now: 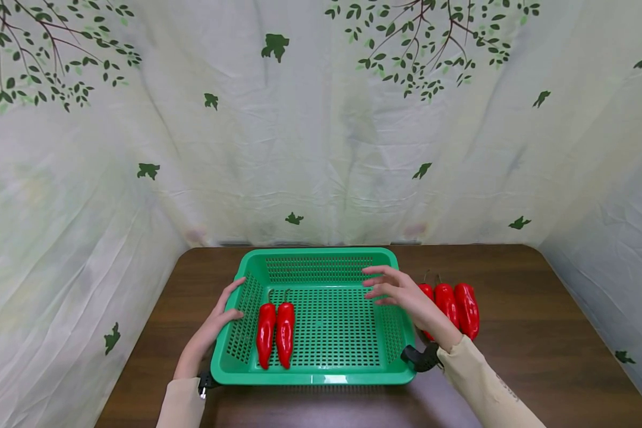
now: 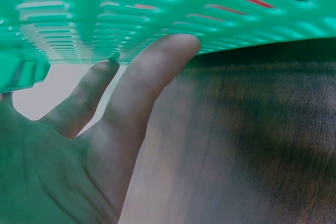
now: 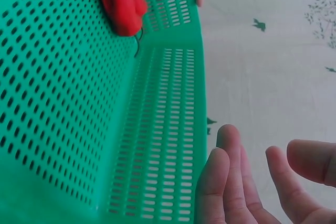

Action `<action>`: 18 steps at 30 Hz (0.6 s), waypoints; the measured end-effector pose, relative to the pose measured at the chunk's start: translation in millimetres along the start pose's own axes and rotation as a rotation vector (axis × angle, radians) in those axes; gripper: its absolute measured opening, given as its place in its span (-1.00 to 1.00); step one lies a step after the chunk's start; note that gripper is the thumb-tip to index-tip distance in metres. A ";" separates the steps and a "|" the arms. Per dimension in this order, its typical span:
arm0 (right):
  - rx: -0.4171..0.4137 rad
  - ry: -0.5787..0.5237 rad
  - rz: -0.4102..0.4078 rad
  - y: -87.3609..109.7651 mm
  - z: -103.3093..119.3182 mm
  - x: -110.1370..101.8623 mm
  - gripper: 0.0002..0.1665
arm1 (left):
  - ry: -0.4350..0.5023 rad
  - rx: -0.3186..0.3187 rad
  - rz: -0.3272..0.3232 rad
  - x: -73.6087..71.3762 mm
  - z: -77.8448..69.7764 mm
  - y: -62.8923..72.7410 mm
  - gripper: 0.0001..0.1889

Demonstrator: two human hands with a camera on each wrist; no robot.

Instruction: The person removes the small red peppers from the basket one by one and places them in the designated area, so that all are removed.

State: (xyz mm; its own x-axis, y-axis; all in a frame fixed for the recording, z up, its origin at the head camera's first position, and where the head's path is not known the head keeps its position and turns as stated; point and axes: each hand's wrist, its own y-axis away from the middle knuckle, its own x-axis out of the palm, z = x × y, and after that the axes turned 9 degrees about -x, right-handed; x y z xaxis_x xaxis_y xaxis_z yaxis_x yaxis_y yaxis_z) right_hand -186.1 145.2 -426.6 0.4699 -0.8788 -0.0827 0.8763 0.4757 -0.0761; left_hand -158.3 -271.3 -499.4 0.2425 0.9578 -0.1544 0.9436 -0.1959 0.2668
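Note:
A green plastic basket (image 1: 321, 378) with slotted walls stands on the table. Inside it, toward its left, two red peppers (image 1: 265, 336) lie side by side. My left hand (image 1: 218, 321) is at the basket's left side; its straight fingers touch the outer wall, and a fingertip (image 2: 181, 45) shows against the slots in the left wrist view. Above the basket's right rim, my right hand (image 1: 403, 295) has its fingers spread and loosely bent, with nothing between them. Several more red peppers (image 1: 466, 312) lie right of the basket, partly hidden behind the right hand and wrist.
The brown wooden table (image 1: 535, 333) extends on both sides of the basket. A pale curtain (image 1: 321, 148) printed with leaves and birds hangs behind the table and along its sides. Each wrist wears a black strapped device (image 1: 421, 358).

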 end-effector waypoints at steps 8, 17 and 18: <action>-0.012 -0.034 0.029 -10.9 -0.2 12.0 -0.50 | -0.007 0.003 -0.002 0.0 0.3 -0.2 -0.28; 0.014 -0.052 0.042 -21.9 -3.7 28.3 -0.52 | -0.004 0.004 0.003 -0.3 0.4 -0.4 -0.28; 0.015 -0.053 0.044 -23.3 -4.4 30.4 -0.52 | -0.003 0.004 0.004 -0.3 0.3 -0.4 -0.28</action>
State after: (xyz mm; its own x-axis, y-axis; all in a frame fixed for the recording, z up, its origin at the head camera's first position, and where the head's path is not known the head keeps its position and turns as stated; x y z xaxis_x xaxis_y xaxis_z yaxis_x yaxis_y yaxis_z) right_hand -192.7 107.5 -431.7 0.5127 -0.8579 -0.0326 0.8560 0.5137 -0.0584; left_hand -158.7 -271.6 -499.8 0.2473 0.9564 -0.1556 0.9434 -0.2010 0.2637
